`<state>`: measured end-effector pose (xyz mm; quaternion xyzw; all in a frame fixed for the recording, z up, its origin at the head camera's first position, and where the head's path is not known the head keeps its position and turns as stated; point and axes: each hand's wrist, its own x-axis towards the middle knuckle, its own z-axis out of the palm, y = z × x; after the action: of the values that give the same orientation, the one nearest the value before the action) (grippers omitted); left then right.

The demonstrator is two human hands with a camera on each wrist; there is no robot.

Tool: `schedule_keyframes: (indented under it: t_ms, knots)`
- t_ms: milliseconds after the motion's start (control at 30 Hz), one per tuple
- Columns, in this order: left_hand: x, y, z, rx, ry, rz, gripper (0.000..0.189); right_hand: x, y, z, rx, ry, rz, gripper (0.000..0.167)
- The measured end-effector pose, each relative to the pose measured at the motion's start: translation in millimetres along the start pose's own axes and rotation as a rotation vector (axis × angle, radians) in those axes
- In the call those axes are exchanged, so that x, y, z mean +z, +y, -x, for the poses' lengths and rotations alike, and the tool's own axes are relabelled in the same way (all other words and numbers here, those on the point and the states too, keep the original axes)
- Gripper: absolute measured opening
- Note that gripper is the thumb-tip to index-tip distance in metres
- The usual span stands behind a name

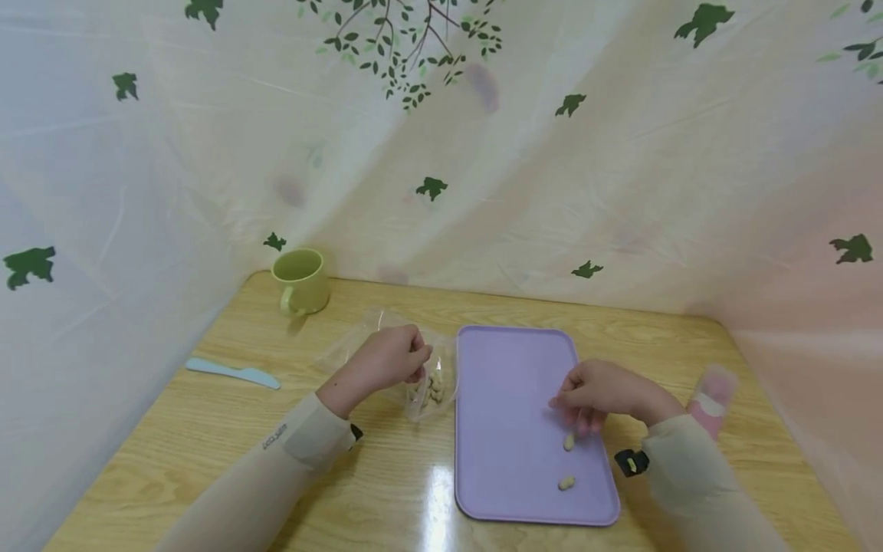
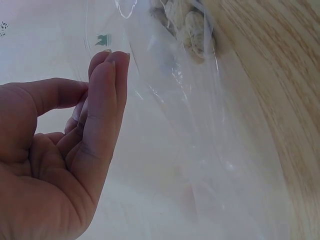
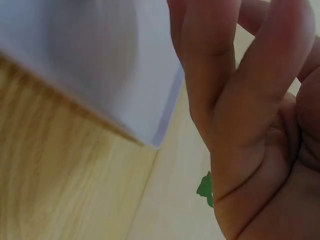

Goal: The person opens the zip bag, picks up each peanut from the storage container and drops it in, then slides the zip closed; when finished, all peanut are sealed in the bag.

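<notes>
A clear plastic bag point(image 1: 433, 410) with several peanuts point(image 1: 434, 389) in it lies just left of a purple tray point(image 1: 510, 383). At the bag's upper edge my left hand point(image 1: 389, 356) pinches the film between thumb and fingertips; the left wrist view shows the bag point(image 2: 200, 135) hanging beside the fingers. Over the tray's right side is my right hand point(image 1: 600, 391), fingers loosely bent, with nothing visible in them. Its fingertips run out of the right wrist view. One peanut point(image 1: 569, 442) lies on the tray just below those fingers, another peanut point(image 1: 566, 483) nearer the front edge.
A green mug point(image 1: 303, 284) stands at the table's back left. In front of it lies a light blue plastic knife point(image 1: 234, 373). Beyond the right forearm is a pink object with a white band point(image 1: 713, 399), partly covered by the sleeve. A leaf-patterned curtain point(image 1: 524, 215) encloses the table.
</notes>
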<state>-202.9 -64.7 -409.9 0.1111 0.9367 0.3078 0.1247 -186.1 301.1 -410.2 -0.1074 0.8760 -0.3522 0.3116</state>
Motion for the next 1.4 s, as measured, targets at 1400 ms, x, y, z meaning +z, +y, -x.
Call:
schedule_keyframes:
  t_ms: [1400]
  knots:
    - [-2.7, 1.5, 1.8, 0.005, -0.007, -0.006, 0.023, 11, -31, -15.6, -0.143, -0.04, -0.105, 0.026]
